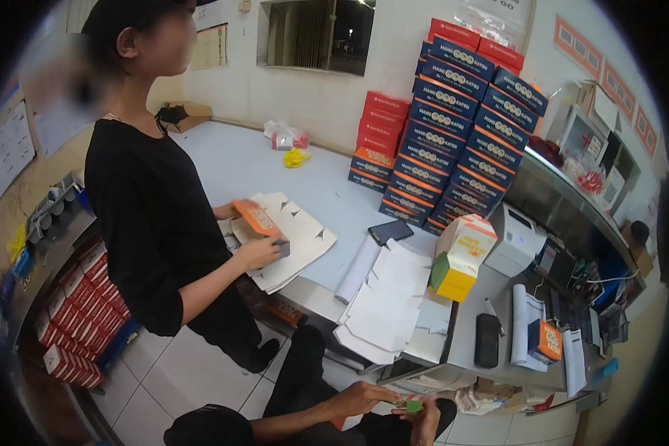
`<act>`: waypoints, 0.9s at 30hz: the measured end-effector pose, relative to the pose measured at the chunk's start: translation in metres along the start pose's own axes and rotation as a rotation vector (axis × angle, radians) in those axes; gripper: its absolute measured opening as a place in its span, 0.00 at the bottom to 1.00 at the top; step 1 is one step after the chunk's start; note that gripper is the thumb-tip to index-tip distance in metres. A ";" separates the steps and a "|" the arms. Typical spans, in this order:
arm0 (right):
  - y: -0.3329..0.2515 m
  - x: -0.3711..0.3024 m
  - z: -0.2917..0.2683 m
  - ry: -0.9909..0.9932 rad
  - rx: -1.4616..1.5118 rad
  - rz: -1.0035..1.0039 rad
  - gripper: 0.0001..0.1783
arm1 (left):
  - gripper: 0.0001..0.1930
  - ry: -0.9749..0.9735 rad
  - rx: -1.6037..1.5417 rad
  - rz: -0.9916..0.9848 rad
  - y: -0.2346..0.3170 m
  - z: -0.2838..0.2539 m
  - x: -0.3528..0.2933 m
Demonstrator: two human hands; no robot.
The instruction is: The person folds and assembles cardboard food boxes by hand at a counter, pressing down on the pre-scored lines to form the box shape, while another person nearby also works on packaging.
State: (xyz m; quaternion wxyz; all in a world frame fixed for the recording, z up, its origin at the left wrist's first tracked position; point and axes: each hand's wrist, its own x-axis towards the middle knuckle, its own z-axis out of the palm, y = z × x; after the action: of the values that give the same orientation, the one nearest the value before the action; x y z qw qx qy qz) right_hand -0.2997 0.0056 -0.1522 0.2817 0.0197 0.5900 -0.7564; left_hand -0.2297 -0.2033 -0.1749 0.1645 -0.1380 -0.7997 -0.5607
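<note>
Low at the bottom edge, my left hand [357, 399] reaches across from a black sleeve, its fingers bent together at the edge of a small green-and-pale card piece [414, 406]. My right hand [424, 425] is closed around the other side of this piece. Much of the piece is hidden by my fingers, so its full shape cannot be made out. Both hands are just above my dark-clothed legs [301, 372]. A stack of flat white carton blanks [386, 297] overhangs the table edge in front of them.
A person in black [152, 201] stands at left, folding an orange-and-dark box [264, 223] over more blanks [305, 241]. Tall stacks of dark blue boxes [438, 126] rise on the white table [238, 163]. A phone [391, 232], a yellow-green carton [461, 260] and a black case [487, 340] lie nearer.
</note>
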 end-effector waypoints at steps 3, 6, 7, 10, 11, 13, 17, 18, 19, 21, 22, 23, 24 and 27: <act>-0.005 -0.002 -0.012 0.081 -0.249 -0.030 0.07 | 0.12 0.076 -0.015 -0.088 0.018 0.003 0.010; 0.003 0.003 0.006 0.019 -0.096 -0.208 0.15 | 0.09 0.180 0.038 -0.152 0.022 0.010 0.003; 0.002 0.006 0.018 0.049 -0.069 -0.256 0.14 | 0.09 0.241 0.071 -0.106 0.022 0.014 0.003; -0.004 0.001 0.041 0.082 -0.167 -0.405 0.12 | 0.08 0.348 0.171 0.038 0.026 0.011 0.009; -0.003 0.000 0.042 0.079 -0.187 -0.431 0.11 | 0.08 0.317 0.174 0.014 0.029 0.010 0.010; -0.006 -0.001 0.034 0.070 -0.231 -0.473 0.10 | 0.08 0.258 0.180 -0.047 0.035 0.012 0.012; -0.008 -0.015 0.031 0.109 -0.472 -0.497 0.12 | 0.08 0.250 0.053 -0.183 0.044 0.008 0.003; -0.008 -0.016 0.024 0.108 -0.521 -0.474 0.11 | 0.07 0.249 -0.028 -0.251 0.041 0.008 0.003; -0.013 -0.019 0.027 0.116 -0.557 -0.440 0.11 | 0.06 0.240 -0.058 -0.228 0.038 0.005 0.004; -0.006 -0.017 0.032 0.134 -0.346 -0.558 0.09 | 0.05 0.193 -0.120 -0.182 0.037 0.000 0.008; -0.010 -0.020 0.037 0.113 -0.200 -0.512 0.09 | 0.03 0.194 -0.132 -0.192 0.046 -0.001 0.010; -0.013 -0.025 0.044 0.086 -0.051 -0.472 0.09 | 0.03 0.194 -0.172 -0.220 0.046 -0.002 0.006; -0.006 -0.027 0.046 0.125 -0.073 -0.476 0.09 | 0.03 0.191 -0.224 -0.251 0.042 0.003 0.002; -0.001 -0.026 0.047 0.170 -0.177 -0.542 0.07 | 0.02 0.257 -0.289 -0.263 0.040 0.015 0.000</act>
State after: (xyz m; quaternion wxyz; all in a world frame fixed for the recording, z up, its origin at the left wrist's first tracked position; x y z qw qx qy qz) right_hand -0.2642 -0.0259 -0.1279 0.0196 -0.0999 0.6587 -0.7455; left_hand -0.2149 -0.1759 -0.1451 0.1690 0.0176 -0.6946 -0.6990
